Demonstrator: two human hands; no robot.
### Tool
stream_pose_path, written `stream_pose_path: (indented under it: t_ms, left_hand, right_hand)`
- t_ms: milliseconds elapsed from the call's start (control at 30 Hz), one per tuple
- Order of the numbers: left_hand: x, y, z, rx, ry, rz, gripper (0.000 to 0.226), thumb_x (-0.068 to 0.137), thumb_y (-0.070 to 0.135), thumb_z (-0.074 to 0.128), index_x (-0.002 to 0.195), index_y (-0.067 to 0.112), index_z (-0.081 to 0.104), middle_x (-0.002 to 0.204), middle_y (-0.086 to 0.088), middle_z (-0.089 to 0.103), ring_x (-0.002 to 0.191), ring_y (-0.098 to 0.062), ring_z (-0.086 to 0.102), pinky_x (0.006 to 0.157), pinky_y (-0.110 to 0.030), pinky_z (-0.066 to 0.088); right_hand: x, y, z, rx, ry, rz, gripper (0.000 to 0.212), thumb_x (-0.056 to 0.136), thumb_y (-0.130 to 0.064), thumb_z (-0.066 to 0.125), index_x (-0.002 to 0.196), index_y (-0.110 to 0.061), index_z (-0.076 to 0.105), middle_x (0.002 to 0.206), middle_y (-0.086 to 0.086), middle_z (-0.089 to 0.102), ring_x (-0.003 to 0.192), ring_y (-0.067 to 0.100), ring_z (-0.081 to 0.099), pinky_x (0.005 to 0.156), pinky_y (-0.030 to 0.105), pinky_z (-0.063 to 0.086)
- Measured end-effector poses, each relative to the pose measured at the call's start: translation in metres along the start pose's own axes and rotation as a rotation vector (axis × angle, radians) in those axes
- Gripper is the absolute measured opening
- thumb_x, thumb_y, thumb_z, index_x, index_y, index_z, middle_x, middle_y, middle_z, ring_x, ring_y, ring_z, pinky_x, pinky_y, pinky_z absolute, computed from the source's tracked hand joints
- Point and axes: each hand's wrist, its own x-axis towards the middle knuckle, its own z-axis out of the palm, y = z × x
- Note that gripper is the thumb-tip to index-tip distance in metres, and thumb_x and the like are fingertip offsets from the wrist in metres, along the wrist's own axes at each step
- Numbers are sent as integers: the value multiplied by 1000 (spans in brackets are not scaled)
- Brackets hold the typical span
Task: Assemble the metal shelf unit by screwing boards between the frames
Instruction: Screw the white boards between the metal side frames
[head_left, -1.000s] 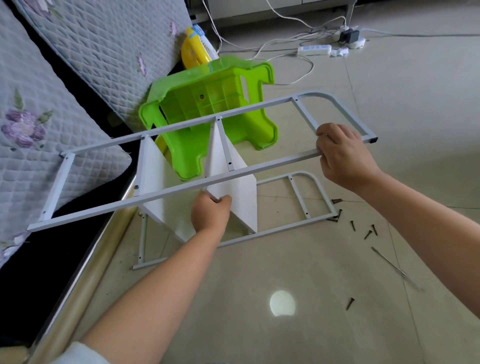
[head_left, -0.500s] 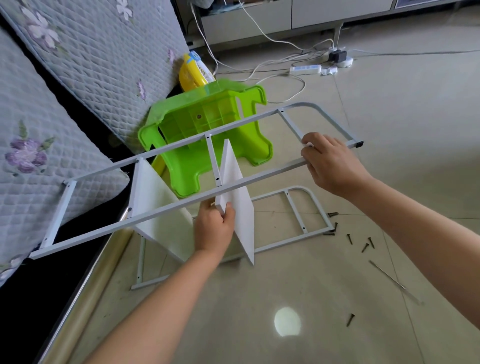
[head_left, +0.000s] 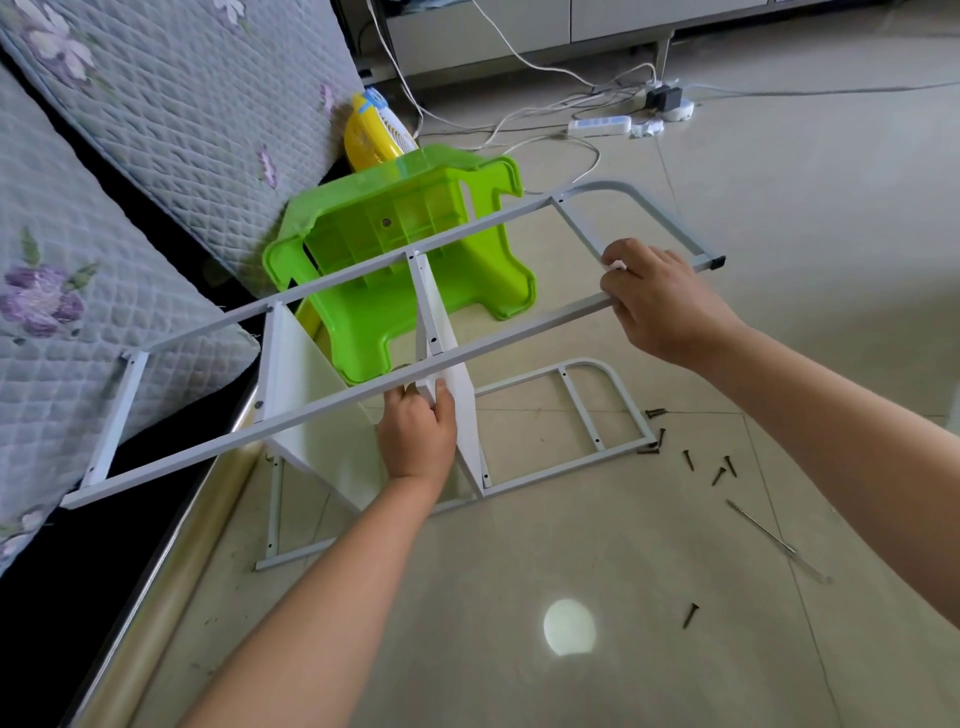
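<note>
Grey metal upper frame (head_left: 332, 395) held above the tiled floor (head_left: 779, 208), right hand (head_left: 660, 301) gripping its near rail by the curved end. Left hand (head_left: 418, 431) pinches the upright white board (head_left: 452, 364) at its top edge. Second board (head_left: 311, 415) stands left. Lower frame (head_left: 587, 410) lies on the floor, loose screws (head_left: 711, 462) beside it, green plastic stool (head_left: 400, 260) behind.

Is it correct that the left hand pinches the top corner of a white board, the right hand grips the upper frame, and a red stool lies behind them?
Not quite: the stool is green, not red, as the head view shows. The rest holds: the left hand pinches the white board at its top corner, and the right hand grips the upper frame.
</note>
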Motion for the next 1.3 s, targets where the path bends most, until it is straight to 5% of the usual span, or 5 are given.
stream_pose_path:
  t_ms: [333,467,833,1067,1300]
  left_hand:
    - [3,-6,5,14,50,-23,35,80,11,52,64,-17,63,77,-33,65,92,-43,64,57,-46,52]
    - [2,-2,6,-29,9,-97,48,84,23,40,81,-18,65,99,-32,64,110,-38,56,75,-46,48]
    - [2,6,11,55,0,-5,36,80,17,52,56,-8,62,70,-27,65,63,-38,65,41,-35,48]
    - [1,13,16,-50,24,-87,31,89,12,53,80,-15,64,96,-33,61,96,-42,58,72,-45,46]
    - [-4,15,8,-110,-7,-133,28,88,15,57,73,-9,60,87,-27,60,91,-36,55,66,-31,33]
  right_hand:
    - [3,-9,6,21,21,-43,11,72,-1,51,71,5,60,94,24,59,65,37,59,64,39,49]
    - [-1,-9,7,28,4,-43,5,72,3,56,71,5,61,94,25,59,66,37,60,64,42,50]
    - [-6,-11,5,35,-84,37,6,71,9,65,75,6,64,100,25,58,74,40,60,70,45,51]
    - [-4,-16,3,45,-111,53,9,67,11,65,73,5,64,98,23,59,73,40,60,65,43,50]
    - [-6,-22,-3,12,-138,129,37,71,-21,40,84,-1,68,105,19,59,99,41,56,90,51,38]
